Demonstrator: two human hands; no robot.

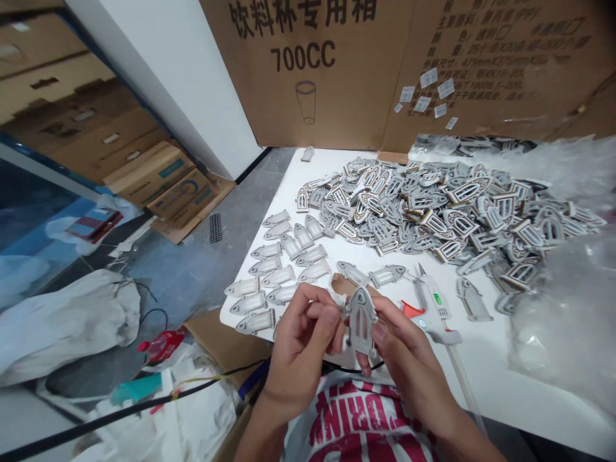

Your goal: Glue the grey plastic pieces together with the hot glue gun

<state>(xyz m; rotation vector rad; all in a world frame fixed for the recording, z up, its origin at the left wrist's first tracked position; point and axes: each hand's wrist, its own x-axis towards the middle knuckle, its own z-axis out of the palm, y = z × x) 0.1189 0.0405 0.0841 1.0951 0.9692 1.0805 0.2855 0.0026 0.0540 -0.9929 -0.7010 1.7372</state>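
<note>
My right hand (402,337) grips a grey arched window-shaped piece (362,324) upright by its right edge, between thumb and fingers. Close against its left side is my left hand (308,343), fingers curled and thumb pressed to them. A small whitish piece (338,298) shows at those left fingertips; its kind is unclear. Just beyond the hands lie two more grey window pieces (387,274) and a scrap of brown cardboard (345,286). A white glue gun (436,305) with an orange trigger rests to the right, a clear glue stick (464,378) at its rear.
Several window pieces (264,264) lie in rows on the white table (500,378), left. A big heap (414,205) of them covers the back right. Clear plastic bags (568,321) stand right, a large carton (312,77) behind. A black cable (144,407) crosses the lower left.
</note>
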